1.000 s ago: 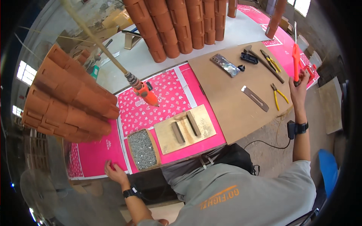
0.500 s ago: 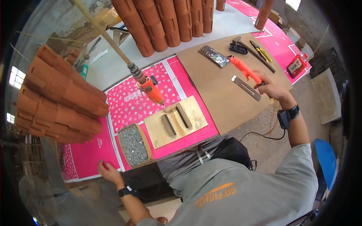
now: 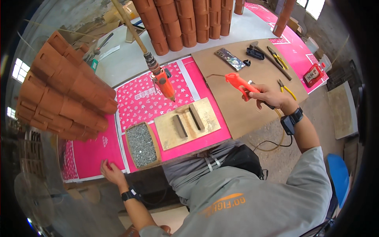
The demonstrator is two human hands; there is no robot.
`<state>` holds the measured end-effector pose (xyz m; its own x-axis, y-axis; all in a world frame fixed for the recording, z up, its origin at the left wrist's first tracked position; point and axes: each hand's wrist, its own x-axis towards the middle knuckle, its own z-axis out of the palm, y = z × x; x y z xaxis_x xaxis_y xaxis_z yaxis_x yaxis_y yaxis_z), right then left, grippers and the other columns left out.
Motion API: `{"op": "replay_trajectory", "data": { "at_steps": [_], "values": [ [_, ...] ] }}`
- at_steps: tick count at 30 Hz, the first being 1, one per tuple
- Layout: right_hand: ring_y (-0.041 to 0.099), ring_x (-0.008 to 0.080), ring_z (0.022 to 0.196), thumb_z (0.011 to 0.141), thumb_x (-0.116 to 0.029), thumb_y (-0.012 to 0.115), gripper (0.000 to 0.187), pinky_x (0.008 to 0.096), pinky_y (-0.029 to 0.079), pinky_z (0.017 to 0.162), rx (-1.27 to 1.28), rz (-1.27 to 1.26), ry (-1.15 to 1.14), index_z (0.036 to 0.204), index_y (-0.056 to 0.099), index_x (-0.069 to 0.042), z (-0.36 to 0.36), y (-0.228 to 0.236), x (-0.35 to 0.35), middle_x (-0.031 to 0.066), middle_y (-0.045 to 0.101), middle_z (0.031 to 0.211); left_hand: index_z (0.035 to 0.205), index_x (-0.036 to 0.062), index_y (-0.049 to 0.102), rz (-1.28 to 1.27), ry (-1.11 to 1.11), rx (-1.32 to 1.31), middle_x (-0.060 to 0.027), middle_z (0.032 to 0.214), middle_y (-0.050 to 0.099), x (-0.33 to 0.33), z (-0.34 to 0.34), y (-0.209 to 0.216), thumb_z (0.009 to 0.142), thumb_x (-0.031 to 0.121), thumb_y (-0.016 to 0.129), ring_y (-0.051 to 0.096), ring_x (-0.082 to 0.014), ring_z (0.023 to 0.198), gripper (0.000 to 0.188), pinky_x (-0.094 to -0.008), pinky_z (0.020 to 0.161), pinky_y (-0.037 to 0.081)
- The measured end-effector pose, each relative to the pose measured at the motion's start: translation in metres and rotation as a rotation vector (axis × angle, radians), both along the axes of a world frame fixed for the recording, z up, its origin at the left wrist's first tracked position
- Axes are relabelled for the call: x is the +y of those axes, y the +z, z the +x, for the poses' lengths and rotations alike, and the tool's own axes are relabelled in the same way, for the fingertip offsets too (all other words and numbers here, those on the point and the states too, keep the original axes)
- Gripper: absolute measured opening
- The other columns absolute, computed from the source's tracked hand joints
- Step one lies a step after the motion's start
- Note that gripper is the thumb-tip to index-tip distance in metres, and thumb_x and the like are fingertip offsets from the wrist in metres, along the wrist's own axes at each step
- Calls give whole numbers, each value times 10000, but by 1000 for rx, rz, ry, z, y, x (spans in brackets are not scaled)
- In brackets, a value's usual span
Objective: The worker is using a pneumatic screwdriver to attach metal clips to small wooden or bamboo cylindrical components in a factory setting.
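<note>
My right hand (image 3: 270, 96) grips an orange-red air blow gun (image 3: 237, 82) above the brown board, its thin bent nozzle pointing left. A brown slotted strip that lay on the board is mostly hidden behind this hand. Over the pink sheet, my left hand (image 3: 113, 173) hovers or rests at the table's front edge, holding nothing, its fingers loosely apart. An orange power driver (image 3: 165, 85) hangs tip-down above a wooden block (image 3: 169, 138). Two short brown bars (image 3: 196, 117) lie on that block. To its left stands an open box (image 3: 154, 152) of small grey metal fasteners (image 3: 141, 144).
Terracotta-coloured ribbed pieces are stacked at left (image 3: 71, 87) and at the back (image 3: 171, 29). On the brown board (image 3: 233, 122) lie a phone (image 3: 229, 59), a hammer (image 3: 272, 61) and yellow-handled pliers (image 3: 290, 91). A red bottle (image 3: 314, 75) stands at the right edge.
My right hand has swung the blow gun leftward and nearer, its nozzle now pointing left. A second yellow-handled tool has come into sight behind that hand. My left hand stays at the edge.
</note>
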<state>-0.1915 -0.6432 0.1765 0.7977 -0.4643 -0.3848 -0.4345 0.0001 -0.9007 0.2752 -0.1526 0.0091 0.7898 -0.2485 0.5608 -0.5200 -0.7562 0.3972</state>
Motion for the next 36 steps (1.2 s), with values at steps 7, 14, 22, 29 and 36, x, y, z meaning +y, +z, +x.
{"op": "replay_trajectory", "data": {
  "at_steps": [7,14,22,29,36],
  "values": [
    [606,57,1000,1023,-423,543,463,223,425,558,-11,4,117,1302,587,-56,61,12,-2,23,663,1067,1233,15,596,85,34,122,-226,1227,619,-20,-2,26,971,288,602,550,-411,1153,379,-498,1008,410],
    [601,15,799,1017,-375,566,419,201,354,485,76,44,127,1290,618,-61,69,4,-16,9,699,1013,1372,-40,484,37,-243,203,-275,1353,540,-59,-8,37,1014,260,528,502,-423,1259,469,-478,1083,370],
    [550,47,755,987,-391,610,435,228,400,533,180,-145,303,1274,627,-64,55,23,21,24,691,997,1417,-32,442,60,-211,164,-258,1399,511,-45,0,27,1040,332,499,472,-418,1292,527,-480,1093,352],
    [587,204,808,982,-387,622,464,355,493,747,-157,-348,350,1263,603,-18,28,-8,51,119,686,969,1309,-44,531,259,-282,-3,-255,1310,559,-41,21,1,926,218,656,521,-411,1227,481,-491,1053,404],
    [613,308,954,964,-304,634,495,394,491,865,53,-422,266,1343,534,-2,-5,6,58,198,670,1052,1257,-108,559,144,-388,36,-287,1363,551,-85,-44,76,960,263,647,531,-413,1266,483,-465,1089,402]
  ]
}}
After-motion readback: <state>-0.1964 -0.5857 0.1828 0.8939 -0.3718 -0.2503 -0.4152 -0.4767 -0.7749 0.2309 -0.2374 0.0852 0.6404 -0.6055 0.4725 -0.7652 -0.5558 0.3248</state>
